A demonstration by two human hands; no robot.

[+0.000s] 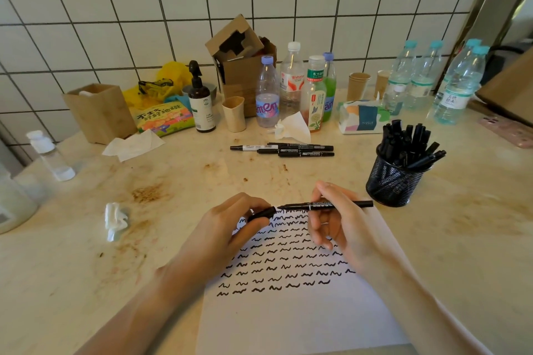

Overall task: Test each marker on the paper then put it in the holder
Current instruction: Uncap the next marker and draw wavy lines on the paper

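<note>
The right hand (336, 222) pinches an uncapped black marker (326, 205) by its barrel, held level above the far edge of the paper (288, 311), tip pointing left. The left hand (230, 225) grips the marker's cap (261, 213) between thumb and curled fingers, its open end just beside the tip but not touching it. The paper lies at the near edge of the tabletop (173, 176) and carries rows of black squiggles over its far half. The black mesh holder (393, 181), packed with markers, stands near the paper's far right corner. Four capped markers (284, 149) lie in a loose group toward the middle of the tabletop, in front of a row of bottles (294, 89).
</note>
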